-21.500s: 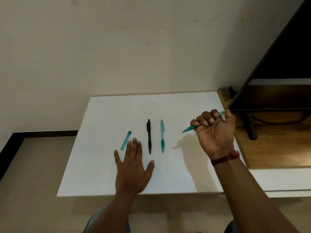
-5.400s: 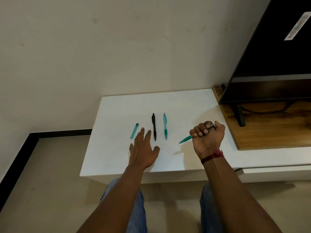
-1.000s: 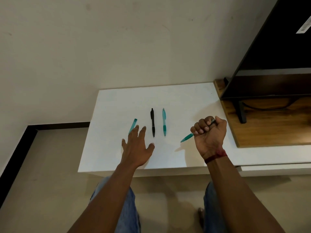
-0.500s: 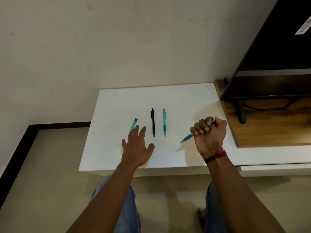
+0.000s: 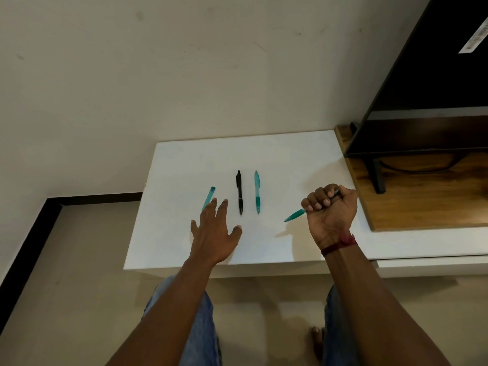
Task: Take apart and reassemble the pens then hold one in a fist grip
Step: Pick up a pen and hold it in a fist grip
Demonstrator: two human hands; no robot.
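The white bench (image 5: 290, 154) spreads out ahead of both your hands, with a wooden shelf (image 5: 422, 202) and a black screen (image 5: 435, 75) beyond your right hand. Your jeans (image 5: 203, 326) show below your forearms, under the bench's near edge.

Your left hand (image 5: 215, 233) lies palm down on the bench, fingers spread wide and holding nothing. Your right hand (image 5: 330, 210) is raised a little off the bench and closed into a fist around a teal pen (image 5: 295, 215); its tip sticks out of the little-finger side, slanting down toward your left hand, and its other end peeks out by the thumb. A red thread band (image 5: 340, 244) circles that wrist.

Between your hands, just ahead of the left fingertips, a black pen (image 5: 239, 192) and a second teal pen (image 5: 257, 192) lie side by side on the bench, close but apart, tips pointing back toward you. A short teal pen piece (image 5: 210, 196) lies at your left hand's outer side, its near end hidden behind your fingertips.
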